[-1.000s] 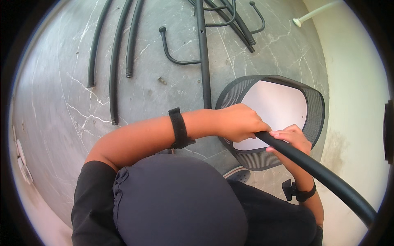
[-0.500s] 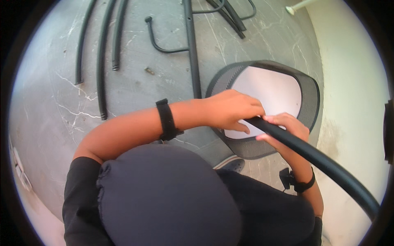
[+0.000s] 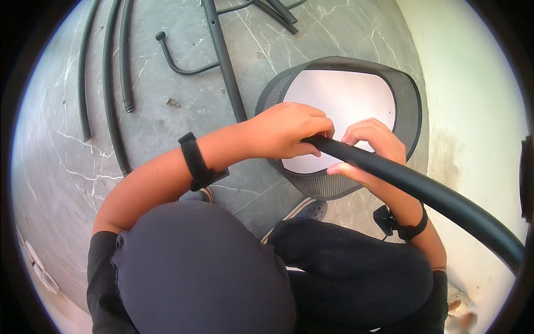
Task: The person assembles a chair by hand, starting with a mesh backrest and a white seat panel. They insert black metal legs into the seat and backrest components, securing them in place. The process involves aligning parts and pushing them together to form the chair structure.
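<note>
A long, curved black tube (image 3: 428, 186) runs from the middle of the view toward the lower right, where its far end leaves the picture. My left hand (image 3: 297, 131) is closed round its near end, thumb below and fingers on top. Under the tube, my right hand (image 3: 384, 147) has its fingers and thumb spread apart on either side of it. Whether the right palm touches the tube is hidden. Below both hands lies a rounded piece with a dark mesh border (image 3: 409, 106) and a flat white panel (image 3: 345, 89).
Several black tubes (image 3: 108, 83) lie on the grey veined floor at the left. A black pole (image 3: 225, 67) with a curved hook (image 3: 189, 71) lies ahead. A small metal bolt (image 3: 173, 102) is near it. On the right rises a pale wall (image 3: 467, 111). My shoe (image 3: 311, 210) is close by.
The right hand's fingers have parted from the tube. The view has shifted, so the tubes, the pole and the mesh piece appear farther left. The left hand keeps its grip on the tube's end.
</note>
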`<state>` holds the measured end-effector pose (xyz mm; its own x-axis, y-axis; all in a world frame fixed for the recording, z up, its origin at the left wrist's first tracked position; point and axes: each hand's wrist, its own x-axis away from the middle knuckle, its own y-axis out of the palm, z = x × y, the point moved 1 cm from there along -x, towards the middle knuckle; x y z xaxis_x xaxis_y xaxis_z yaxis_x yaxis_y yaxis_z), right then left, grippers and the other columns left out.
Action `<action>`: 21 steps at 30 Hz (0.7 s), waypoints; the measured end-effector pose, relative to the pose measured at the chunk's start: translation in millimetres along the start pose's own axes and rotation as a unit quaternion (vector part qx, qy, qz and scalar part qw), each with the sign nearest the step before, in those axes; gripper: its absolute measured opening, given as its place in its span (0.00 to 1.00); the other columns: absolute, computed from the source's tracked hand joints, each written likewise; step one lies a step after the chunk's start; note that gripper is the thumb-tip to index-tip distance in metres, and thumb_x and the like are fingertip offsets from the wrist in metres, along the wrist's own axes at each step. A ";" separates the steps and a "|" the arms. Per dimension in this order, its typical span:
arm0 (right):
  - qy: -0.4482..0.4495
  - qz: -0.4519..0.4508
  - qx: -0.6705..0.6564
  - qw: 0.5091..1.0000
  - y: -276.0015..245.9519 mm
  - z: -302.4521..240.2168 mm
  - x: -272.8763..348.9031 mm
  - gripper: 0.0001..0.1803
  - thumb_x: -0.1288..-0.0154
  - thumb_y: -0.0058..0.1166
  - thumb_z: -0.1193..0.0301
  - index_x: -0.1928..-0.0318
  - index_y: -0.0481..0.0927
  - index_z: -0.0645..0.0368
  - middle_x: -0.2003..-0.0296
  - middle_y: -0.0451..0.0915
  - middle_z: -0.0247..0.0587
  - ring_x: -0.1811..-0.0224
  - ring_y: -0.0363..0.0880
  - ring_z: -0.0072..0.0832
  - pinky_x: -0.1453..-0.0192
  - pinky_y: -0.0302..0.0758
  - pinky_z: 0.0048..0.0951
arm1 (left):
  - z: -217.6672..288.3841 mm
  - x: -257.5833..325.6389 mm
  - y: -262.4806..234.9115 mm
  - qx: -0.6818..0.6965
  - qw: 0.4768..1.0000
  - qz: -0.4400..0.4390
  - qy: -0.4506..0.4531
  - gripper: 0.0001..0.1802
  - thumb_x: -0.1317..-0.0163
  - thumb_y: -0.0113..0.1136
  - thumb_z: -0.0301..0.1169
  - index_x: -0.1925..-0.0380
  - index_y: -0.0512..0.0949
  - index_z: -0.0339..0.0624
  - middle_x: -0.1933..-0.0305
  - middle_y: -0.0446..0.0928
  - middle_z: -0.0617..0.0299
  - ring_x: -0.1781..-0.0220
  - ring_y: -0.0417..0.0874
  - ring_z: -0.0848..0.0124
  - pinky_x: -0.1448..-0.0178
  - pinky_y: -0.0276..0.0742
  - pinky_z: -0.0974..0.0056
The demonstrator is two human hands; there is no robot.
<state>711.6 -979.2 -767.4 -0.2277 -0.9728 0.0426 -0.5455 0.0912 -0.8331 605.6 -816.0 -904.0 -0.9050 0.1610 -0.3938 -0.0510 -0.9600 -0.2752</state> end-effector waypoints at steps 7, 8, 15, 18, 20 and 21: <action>-0.019 -0.007 -0.047 0.999 4.5 15.8 7.6 0.21 0.49 0.78 0.75 0.55 0.82 0.59 0.63 0.86 0.40 0.56 0.86 0.37 0.48 0.80 0.33 | -2.6 -1.2 -2.5 -0.026 0.999 -0.025 0.008 0.19 0.44 0.72 0.25 0.52 0.79 0.38 0.61 0.84 0.52 0.56 0.86 0.51 0.52 0.81 0.52; -0.006 -0.008 -0.034 0.999 1.7 15.1 8.3 0.21 0.49 0.76 0.76 0.54 0.83 0.58 0.63 0.86 0.39 0.56 0.86 0.37 0.48 0.81 0.33 | -3.4 -1.5 -2.4 -0.010 1.000 -0.017 0.003 0.20 0.43 0.72 0.25 0.51 0.79 0.38 0.60 0.84 0.52 0.55 0.86 0.50 0.52 0.81 0.52; 0.016 0.027 -0.147 0.989 18.7 15.6 8.4 0.24 0.50 0.78 0.72 0.53 0.81 0.55 0.58 0.86 0.39 0.57 0.84 0.35 0.52 0.80 0.32 | -9.5 -4.3 -9.1 0.041 0.998 -0.055 -0.004 0.23 0.45 0.74 0.26 0.48 0.79 0.38 0.58 0.85 0.51 0.54 0.86 0.50 0.49 0.81 0.53; 0.008 -0.035 -0.066 0.997 7.9 21.2 14.8 0.23 0.48 0.75 0.74 0.51 0.81 0.55 0.51 0.85 0.41 0.50 0.84 0.34 0.47 0.80 0.32 | -6.5 -4.9 -6.0 0.016 0.999 -0.011 0.039 0.22 0.45 0.74 0.26 0.50 0.80 0.37 0.60 0.85 0.50 0.55 0.86 0.50 0.50 0.81 0.53; 0.019 -0.036 -0.044 0.998 7.1 18.0 12.3 0.22 0.47 0.74 0.75 0.51 0.81 0.55 0.53 0.86 0.40 0.51 0.85 0.35 0.46 0.81 0.31 | -5.6 -2.7 -6.0 0.001 0.999 -0.004 0.038 0.22 0.45 0.73 0.26 0.50 0.80 0.38 0.61 0.84 0.50 0.56 0.86 0.49 0.50 0.81 0.52; 0.007 -0.027 -0.041 0.999 7.9 15.7 6.4 0.22 0.47 0.75 0.74 0.52 0.81 0.55 0.55 0.86 0.39 0.52 0.85 0.34 0.48 0.81 0.31 | -6.2 -1.1 -7.2 0.000 1.000 -0.018 0.016 0.22 0.45 0.73 0.26 0.49 0.81 0.39 0.61 0.84 0.50 0.55 0.86 0.49 0.49 0.80 0.52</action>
<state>718.5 -988.1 -782.3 -0.2069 -0.9737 0.0952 -0.6216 0.0557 -0.7814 609.6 -807.9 -906.9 -0.8887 0.2031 -0.4111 -0.0841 -0.9535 -0.2893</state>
